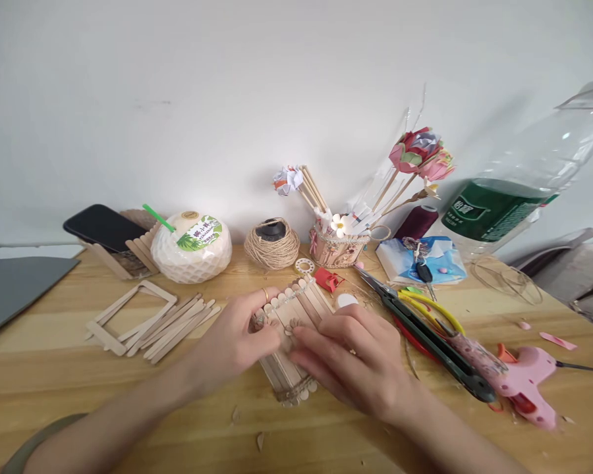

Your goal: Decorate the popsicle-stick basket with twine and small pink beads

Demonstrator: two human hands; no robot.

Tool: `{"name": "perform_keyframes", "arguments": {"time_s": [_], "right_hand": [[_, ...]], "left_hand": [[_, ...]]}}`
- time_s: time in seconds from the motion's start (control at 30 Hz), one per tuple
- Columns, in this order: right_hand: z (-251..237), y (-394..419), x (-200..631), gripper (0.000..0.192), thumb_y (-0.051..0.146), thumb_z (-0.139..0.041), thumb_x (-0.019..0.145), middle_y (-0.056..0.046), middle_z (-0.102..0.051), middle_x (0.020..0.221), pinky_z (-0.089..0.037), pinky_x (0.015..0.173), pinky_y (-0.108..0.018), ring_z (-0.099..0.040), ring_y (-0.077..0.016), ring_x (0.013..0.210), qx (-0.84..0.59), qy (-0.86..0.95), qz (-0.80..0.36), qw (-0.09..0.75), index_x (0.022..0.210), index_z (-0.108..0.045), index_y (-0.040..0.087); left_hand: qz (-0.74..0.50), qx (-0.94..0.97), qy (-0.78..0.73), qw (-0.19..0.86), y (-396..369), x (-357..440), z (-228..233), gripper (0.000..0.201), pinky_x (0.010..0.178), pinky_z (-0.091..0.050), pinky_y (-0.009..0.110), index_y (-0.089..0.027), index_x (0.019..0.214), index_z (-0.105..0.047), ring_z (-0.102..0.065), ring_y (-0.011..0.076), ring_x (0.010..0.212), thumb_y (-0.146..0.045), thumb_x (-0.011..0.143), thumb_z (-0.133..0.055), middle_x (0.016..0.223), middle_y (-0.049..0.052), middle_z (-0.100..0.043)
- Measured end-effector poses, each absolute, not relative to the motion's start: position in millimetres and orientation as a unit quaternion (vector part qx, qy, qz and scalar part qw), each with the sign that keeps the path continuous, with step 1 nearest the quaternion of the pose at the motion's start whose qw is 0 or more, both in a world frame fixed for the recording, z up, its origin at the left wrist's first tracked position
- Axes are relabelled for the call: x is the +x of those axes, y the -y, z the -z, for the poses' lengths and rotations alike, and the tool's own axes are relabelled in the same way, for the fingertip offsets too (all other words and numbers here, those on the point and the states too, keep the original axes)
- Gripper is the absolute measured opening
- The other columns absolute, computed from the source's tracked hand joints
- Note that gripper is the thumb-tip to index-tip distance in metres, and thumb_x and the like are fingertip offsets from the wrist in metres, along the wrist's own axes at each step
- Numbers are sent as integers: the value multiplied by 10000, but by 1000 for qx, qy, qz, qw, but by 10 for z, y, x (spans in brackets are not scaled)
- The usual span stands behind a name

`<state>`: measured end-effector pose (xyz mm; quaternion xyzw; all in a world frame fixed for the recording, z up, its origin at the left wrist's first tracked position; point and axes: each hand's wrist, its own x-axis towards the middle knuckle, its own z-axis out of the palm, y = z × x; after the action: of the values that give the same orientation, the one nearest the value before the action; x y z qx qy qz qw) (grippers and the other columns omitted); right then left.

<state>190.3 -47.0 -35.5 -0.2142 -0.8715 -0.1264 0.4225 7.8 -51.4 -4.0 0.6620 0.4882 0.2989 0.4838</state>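
Note:
A small box of wooden craft sticks (301, 306) lies tilted on the table between my hands, with twine along its lower edge. My left hand (240, 332), wearing a ring, is closed around its left side. The fingers of my right hand (363, 355) are pinched together over the box's face, at a small pale petal-shaped piece (292, 326). Whether that piece is glued on or held by the fingertips is hard to make out. My right fingers hide part of the box's right side.
Loose craft sticks (178, 329) and a stick frame (128, 316) lie left. Behind stand a wrapped coconut (192, 257), a twine ball (271, 243) and a decorated holder (338, 247). To the right lie scissors (425, 336), a pink glue gun (528, 382) and a large bottle (504, 191).

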Motion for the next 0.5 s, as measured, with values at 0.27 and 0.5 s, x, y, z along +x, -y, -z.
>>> {"name": "perform_keyframes", "arguments": {"time_s": [0.27,0.5], "right_hand": [[371,449,1902,130,236,-640,790,-14,-544,632,-368,455,-257,-439,-115,550,-208,863,139,438,708,-593,147],[340,454,1902,96,245,-625,807,-12,-565,661,-395,480,-254,-471,-115,570,-204,871,135,426,788,-626,151]], "left_hand": [[-302,652,-490,493,514,83,45,59,556,-349,234,-185,689,-496,-456,153,666,-223,679,-451,645,-33,-485],[-299,643,-489,508,509,88,56,83,554,-360,233,-178,730,-527,-476,151,668,-242,689,-496,667,-29,-516]]}}
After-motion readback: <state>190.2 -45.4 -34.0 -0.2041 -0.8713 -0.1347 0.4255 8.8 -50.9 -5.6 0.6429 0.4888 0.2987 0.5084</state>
